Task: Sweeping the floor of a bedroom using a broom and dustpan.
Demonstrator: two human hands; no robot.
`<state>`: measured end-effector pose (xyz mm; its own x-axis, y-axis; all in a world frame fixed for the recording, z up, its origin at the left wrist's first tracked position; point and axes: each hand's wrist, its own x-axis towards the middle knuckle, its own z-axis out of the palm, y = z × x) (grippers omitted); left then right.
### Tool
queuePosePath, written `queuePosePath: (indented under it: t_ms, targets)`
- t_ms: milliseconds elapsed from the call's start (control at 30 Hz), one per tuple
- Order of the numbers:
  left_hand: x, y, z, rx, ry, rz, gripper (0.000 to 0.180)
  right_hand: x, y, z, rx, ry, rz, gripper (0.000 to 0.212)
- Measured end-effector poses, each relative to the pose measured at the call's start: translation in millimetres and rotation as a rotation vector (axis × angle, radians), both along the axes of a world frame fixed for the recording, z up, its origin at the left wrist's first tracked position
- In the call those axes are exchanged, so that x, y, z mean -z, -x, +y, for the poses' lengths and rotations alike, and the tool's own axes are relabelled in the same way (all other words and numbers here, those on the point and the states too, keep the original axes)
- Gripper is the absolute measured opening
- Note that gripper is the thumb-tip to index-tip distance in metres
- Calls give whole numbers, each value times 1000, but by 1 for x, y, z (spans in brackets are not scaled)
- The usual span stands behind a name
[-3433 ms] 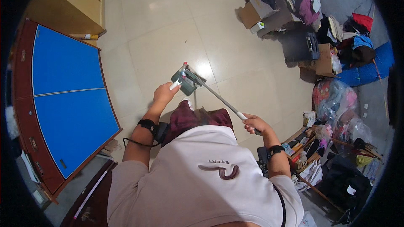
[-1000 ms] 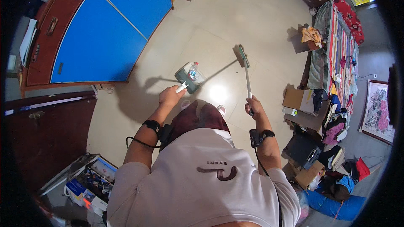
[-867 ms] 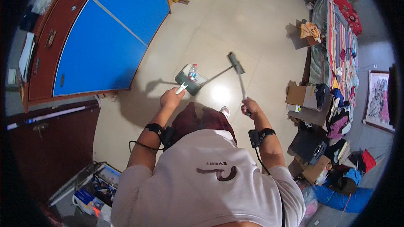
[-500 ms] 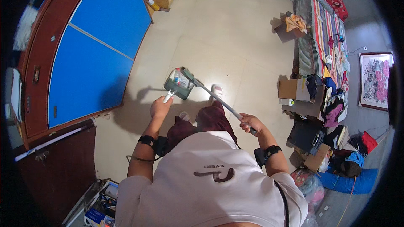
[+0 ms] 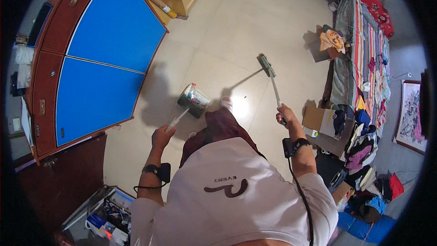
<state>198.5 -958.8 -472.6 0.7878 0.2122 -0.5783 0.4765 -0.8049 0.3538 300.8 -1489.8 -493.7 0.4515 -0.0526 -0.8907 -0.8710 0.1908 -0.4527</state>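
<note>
My right hand point(image 5: 284, 114) is closed around the grey handle of a broom point(image 5: 276, 89). The broom's green head point(image 5: 266, 66) is out over the floor ahead and to the right, apart from the dustpan. At the left, my left hand point(image 5: 162, 137) grips the pale handle of a dark green dustpan point(image 5: 195, 109). Inside the pan lies a clear plastic bottle point(image 5: 192, 92) with a red cap, among pale litter that I cannot make out. A small dark speck point(image 5: 245, 97) is on the floor between broom and pan.
Blue-doored cabinets point(image 5: 102, 93) line the left. On the right stand a bed with a striped sheet point(image 5: 359, 45), a cardboard box point(image 5: 315, 119) and heaped clothes point(image 5: 362, 134). An orange cloth point(image 5: 332, 41) hangs near the bed. My foot point(image 5: 226, 104) is beside the dustpan.
The broom has swung from the dustpan's rim away to the right and forward. My right hand moved forward; my left drew slightly back, still holding the dustpan. The view has shifted.
</note>
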Motion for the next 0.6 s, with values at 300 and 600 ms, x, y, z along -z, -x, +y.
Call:
queuePosePath:
  t_ms: [300, 600]
  targets:
    - [22, -50, -55, -87, 49, -95, 49, -25, 17, 13, -312, -159, 207, 60]
    - [13, -107, -99, 0, -60, -33, 51, -70, -19, -17, -329, -349, 258, 64]
